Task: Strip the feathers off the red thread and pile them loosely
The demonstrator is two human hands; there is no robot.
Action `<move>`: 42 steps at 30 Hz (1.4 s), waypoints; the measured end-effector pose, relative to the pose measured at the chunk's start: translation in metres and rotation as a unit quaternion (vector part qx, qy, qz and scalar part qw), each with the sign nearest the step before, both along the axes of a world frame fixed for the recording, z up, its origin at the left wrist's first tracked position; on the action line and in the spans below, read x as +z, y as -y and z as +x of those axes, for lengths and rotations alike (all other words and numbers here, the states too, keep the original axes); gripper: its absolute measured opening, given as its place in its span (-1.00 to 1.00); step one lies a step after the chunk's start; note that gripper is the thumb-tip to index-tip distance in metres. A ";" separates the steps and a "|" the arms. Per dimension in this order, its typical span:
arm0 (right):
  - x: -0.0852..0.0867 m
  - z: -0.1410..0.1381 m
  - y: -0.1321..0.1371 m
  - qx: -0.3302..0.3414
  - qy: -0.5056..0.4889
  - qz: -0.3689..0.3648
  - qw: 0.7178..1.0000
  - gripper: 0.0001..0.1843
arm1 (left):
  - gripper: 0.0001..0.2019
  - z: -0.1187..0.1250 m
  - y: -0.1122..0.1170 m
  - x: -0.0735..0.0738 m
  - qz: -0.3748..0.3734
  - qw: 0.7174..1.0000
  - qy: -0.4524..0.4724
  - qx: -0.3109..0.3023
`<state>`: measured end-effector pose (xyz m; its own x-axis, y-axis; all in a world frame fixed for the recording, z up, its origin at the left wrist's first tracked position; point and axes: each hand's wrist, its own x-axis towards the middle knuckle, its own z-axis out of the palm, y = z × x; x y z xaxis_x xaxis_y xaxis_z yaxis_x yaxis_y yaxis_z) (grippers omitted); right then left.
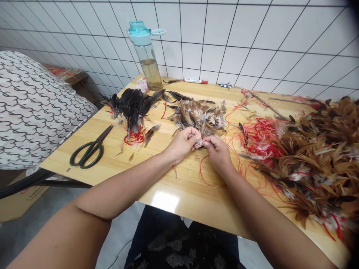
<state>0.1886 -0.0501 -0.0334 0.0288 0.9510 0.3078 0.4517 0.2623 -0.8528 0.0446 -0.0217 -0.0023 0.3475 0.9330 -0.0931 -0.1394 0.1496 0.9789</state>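
My left hand [185, 142] pinches the whitish quill ends of feathers at the near tip of a brown and white feather bundle [198, 112]. Close against it, my right hand [217, 150] is closed in a pinch at the same spot; what lies between its fingertips is too small to make out. A thin red string [202, 175] loops over the table by the right wrist. Left of the hands lies a bundle of black feathers [134, 106] with red string [134, 137] at its base.
Black-handled scissors [88, 151] lie at the table's left. A water bottle [148, 59] stands at the back, near a red-capped marker [195, 81]. Tangled red string [260, 138] and a large heap of brown feathers [316, 149] cover the right side. A tiled wall [218, 33] borders the table [165, 183].
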 end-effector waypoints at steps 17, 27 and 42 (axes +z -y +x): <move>0.005 -0.001 0.004 -0.033 0.075 0.014 0.997 -0.82 | -0.91 -0.008 -0.003 0.012 0.009 0.991 -0.115 -0.064; 0.007 0.001 0.009 -0.059 0.162 0.018 0.985 -0.78 | -0.96 -0.011 -0.005 0.010 -0.004 0.986 -0.129 -0.105; 0.035 -0.005 0.026 -0.034 0.529 0.086 0.844 -0.71 | -0.86 -0.005 -0.004 -0.001 0.008 0.981 -0.150 -0.126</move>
<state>0.1839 -0.0765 0.0016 -0.2954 0.8967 0.3298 0.9552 0.2835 0.0847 0.0394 -0.0176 -0.0028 0.5266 0.8232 -0.2120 0.1938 0.1265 0.9728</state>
